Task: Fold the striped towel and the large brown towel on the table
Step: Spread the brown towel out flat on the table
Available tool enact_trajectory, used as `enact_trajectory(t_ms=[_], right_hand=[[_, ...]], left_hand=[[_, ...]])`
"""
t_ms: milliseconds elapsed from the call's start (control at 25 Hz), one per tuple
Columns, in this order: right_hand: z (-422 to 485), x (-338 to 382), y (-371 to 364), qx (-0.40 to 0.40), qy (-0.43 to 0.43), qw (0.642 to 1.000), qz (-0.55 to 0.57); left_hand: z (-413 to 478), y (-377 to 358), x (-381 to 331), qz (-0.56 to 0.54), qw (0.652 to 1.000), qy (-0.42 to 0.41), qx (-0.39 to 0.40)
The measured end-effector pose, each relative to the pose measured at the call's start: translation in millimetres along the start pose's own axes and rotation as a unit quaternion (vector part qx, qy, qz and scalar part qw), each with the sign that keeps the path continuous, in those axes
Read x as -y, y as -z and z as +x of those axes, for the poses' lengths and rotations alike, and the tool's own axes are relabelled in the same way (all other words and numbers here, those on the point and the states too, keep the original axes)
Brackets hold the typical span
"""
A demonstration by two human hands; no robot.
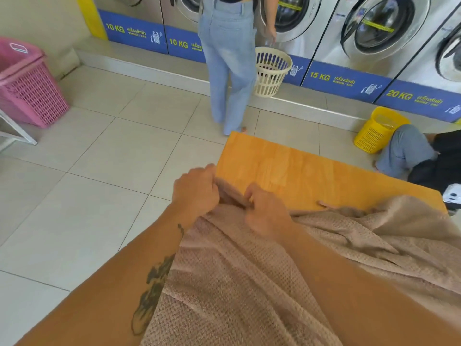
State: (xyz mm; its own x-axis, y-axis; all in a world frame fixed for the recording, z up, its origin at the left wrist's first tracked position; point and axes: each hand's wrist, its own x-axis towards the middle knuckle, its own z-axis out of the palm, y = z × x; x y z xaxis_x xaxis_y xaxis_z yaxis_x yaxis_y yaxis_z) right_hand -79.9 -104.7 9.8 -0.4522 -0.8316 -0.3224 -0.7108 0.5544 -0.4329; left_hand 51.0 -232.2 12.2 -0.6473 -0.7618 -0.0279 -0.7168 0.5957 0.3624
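The large brown towel [249, 283], waffle-textured, lies rumpled over the near end of the wooden table [299, 168] and spreads to the right. My left hand [195, 192] is closed on the towel's edge at the table's left side. My right hand [265, 213] pinches the same edge just to the right of it, the two hands almost touching. No striped towel is in view.
A person in light jeans [228, 63] stands at the washing machines [374, 28] beside a cream basket [272, 71]. A pink hamper [27, 88] stands at the far left. Right of the table, someone crouches [411, 153] by a yellow basket [376, 129]. White floor tiles [87, 171] stretch to my left.
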Motion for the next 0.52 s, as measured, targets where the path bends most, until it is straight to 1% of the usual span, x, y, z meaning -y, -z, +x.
enact_trajectory(t_ms=[80,120,160,200,240,280,360,400,480,520], right_hand=[[16.2,11.2,21.3,-0.085,-0.035,0.988,0.125],[22.4,13.8,30.2,-0.143,-0.027,0.981,0.131],[26.6,13.3,36.5,-0.199,-0.013,0.975,0.098],[29.0,10.7,41.3,-0.24,-0.007,0.969,0.052],[29.9,6.1,43.4,-0.252,-0.015,0.967,0.01],[29.6,0.2,42.8,-0.236,-0.034,0.971,-0.029],[25.6,-13.3,31.6,-0.171,-0.061,0.977,-0.11],[22.8,-19.6,22.9,-0.144,-0.059,0.978,-0.141],[16.6,-27.9,7.8,-0.112,-0.049,0.979,-0.162],[14.6,-30.2,3.0,-0.103,-0.049,0.982,-0.154]], left_hand=[[18.4,9.7,-3.6,-0.044,0.994,-0.01,-0.103],[24.0,10.3,-4.8,-0.078,0.987,-0.02,-0.142],[26.5,8.8,-5.5,-0.115,0.98,-0.033,-0.159],[26.9,4.4,-5.3,-0.148,0.977,-0.042,-0.148],[25.0,-3.3,-4.2,-0.166,0.978,-0.049,-0.112],[21.6,-14.0,-2.0,-0.156,0.985,-0.045,-0.054],[11.7,-36.5,5.0,-0.076,0.995,-0.007,0.069],[6.7,-46.4,9.0,-0.055,0.992,0.019,0.111],[-1.3,-58.4,14.2,-0.088,0.977,0.071,0.179],[-4.1,-59.7,15.1,-0.107,0.971,0.087,0.193]])
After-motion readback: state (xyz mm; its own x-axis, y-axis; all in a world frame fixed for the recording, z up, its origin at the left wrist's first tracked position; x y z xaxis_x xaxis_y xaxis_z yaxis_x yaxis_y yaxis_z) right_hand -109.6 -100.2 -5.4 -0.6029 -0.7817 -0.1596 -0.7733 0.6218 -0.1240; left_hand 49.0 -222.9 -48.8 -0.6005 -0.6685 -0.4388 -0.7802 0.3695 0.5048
